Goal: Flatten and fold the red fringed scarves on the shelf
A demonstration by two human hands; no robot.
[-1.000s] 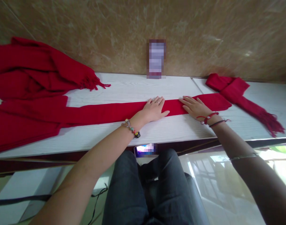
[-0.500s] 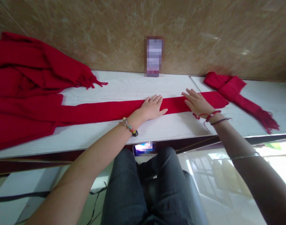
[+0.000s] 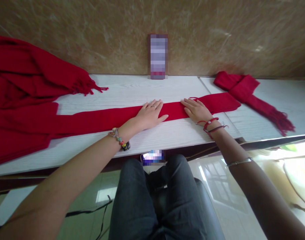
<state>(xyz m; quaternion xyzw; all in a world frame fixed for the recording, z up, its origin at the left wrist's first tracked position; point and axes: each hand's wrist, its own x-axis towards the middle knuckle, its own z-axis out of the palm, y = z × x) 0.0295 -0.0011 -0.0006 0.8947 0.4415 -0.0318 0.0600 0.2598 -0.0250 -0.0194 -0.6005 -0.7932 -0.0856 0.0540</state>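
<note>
A long red scarf (image 3: 104,119), folded into a narrow strip, stretches across the white table. My left hand (image 3: 149,114) lies flat on its middle, fingers spread, with a ring and a beaded bracelet. To the right, my right hand (image 3: 197,110) rests on the same strip, palm down with fingers stretched out. Beyond it the strip widens toward its right end. Another red scarf (image 3: 244,87), crossed over itself and with a fringed end, lies at the far right.
Heaped red fringed cloth (image 3: 37,70) and a folded red stack (image 3: 19,133) fill the table's left side. A phone (image 3: 157,56) leans on the brown marbled wall (image 3: 104,30). Another lit phone (image 3: 152,157) is near my knees, below the edge of the white table (image 3: 132,90).
My right hand has moved left along the scarf and come down flat on it, nearer my left hand. My left hand has shifted slightly left. The view has moved a little.
</note>
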